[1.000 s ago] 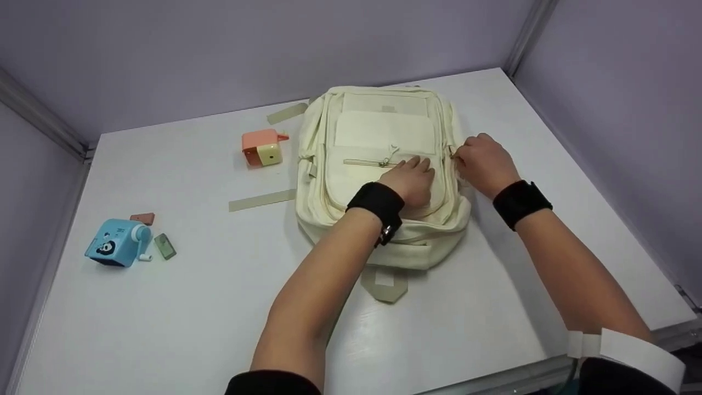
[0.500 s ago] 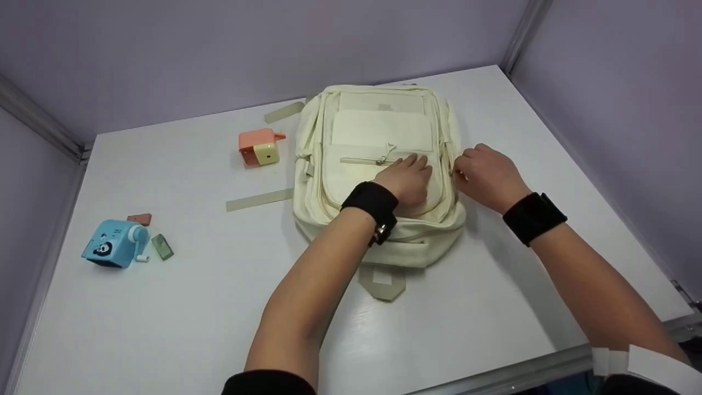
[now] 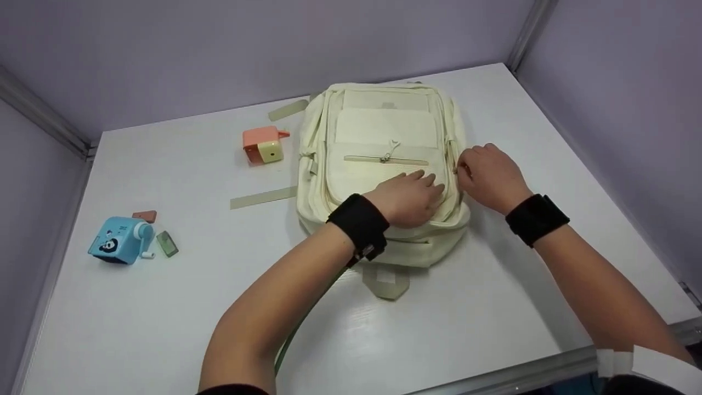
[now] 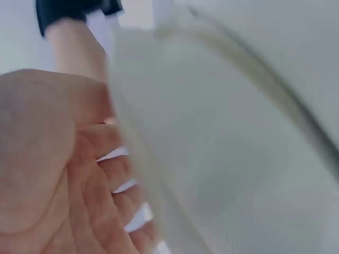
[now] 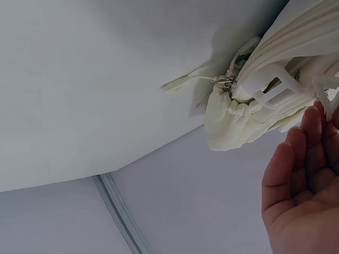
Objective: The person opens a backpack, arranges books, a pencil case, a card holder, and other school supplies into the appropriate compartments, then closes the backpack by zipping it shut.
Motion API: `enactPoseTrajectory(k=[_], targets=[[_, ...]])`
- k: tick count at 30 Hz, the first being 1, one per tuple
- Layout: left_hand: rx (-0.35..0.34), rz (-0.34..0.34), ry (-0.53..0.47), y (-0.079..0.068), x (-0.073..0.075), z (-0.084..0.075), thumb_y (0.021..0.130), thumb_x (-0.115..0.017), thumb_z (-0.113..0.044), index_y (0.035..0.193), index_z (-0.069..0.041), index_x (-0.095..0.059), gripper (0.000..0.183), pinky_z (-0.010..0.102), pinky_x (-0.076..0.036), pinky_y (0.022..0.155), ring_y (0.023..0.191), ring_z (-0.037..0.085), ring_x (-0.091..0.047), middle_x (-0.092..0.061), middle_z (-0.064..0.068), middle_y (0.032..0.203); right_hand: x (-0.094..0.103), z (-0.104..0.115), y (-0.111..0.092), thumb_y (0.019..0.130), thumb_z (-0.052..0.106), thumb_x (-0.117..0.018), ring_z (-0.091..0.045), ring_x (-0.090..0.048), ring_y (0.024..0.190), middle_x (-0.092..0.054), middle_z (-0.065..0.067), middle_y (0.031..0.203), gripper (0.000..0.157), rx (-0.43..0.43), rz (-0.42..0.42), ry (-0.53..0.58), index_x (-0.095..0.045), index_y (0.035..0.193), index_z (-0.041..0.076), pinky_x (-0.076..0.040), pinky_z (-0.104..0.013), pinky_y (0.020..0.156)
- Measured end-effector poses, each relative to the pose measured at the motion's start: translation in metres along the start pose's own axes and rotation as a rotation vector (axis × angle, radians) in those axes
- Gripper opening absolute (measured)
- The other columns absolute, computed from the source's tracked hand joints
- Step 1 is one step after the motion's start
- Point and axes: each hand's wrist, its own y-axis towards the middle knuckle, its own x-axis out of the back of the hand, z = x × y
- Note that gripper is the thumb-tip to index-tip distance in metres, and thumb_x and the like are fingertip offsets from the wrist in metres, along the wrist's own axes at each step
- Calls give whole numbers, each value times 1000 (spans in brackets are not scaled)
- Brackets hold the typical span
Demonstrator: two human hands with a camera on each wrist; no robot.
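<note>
A cream backpack (image 3: 386, 129) lies on its back on the white table, front pocket upward. My left hand (image 3: 408, 198) rests on the lower front of it, fingers extended and a little spread. At the bag's right side my right hand (image 3: 491, 176) pinches a white zipper pull (image 5: 327, 98), fingers curled; the pull shows best in the right wrist view. Across the front runs a short pocket zipper (image 3: 386, 160) with a hanging charm. The palm and loosely bent fingers of the left hand fill the left wrist view beside blurred cream fabric.
To the left stand a coral and yellow pencil sharpener (image 3: 263, 145) and a blue crank pencil sharpener (image 3: 122, 240). Near the blue one lie a reddish eraser (image 3: 145, 216) and a green eraser (image 3: 167, 244). Flat straps (image 3: 263, 197) stick out from the bag.
My right hand has slid a little toward me along the bag's right side. The left hand has shifted down the front, uncovering the right end of the pocket zipper.
</note>
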Motion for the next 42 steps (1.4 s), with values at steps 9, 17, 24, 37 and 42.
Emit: enactPoseTrajectory(k=[9,17,24,37,42], targets=[[77,71,-101,-13,-20,1,107,-37,-42,163,-14,-26,64,54,-19,121,156,28,-14,-17,10,170,2,-2,-7,98,8,-63,-34,-58,79,-65,-11,80,11,-27,14,12,-69,94,0,-47,-47,75],[106,45,-63,-14,-32,-2,100,-48,-40,165,-12,-19,76,53,-13,123,157,28,-5,-8,9,171,8,-1,-12,94,2,-66,-30,-57,75,-67,-9,77,9,11,7,3,-71,87,2,-45,-44,69],[104,42,-58,-15,-31,-1,101,-50,-44,165,-13,-19,77,51,-14,123,157,28,-6,-8,9,171,12,2,-19,90,0,-67,-28,-51,67,-60,-6,69,13,83,-4,-19,-65,78,4,-40,-40,63],[104,18,-57,-18,-34,-2,103,-51,-45,165,-12,-18,78,51,-14,123,157,26,-6,-8,8,171,23,18,-27,84,1,-62,-19,-46,59,-50,1,60,21,77,92,-14,-57,67,12,-37,-35,55],[103,15,-54,-20,-33,-1,103,-50,-45,165,-12,-18,77,49,-14,123,157,25,-6,-9,8,171,26,25,-29,80,1,-61,-15,-42,56,-48,4,59,23,85,142,9,-54,65,16,-36,-32,53]])
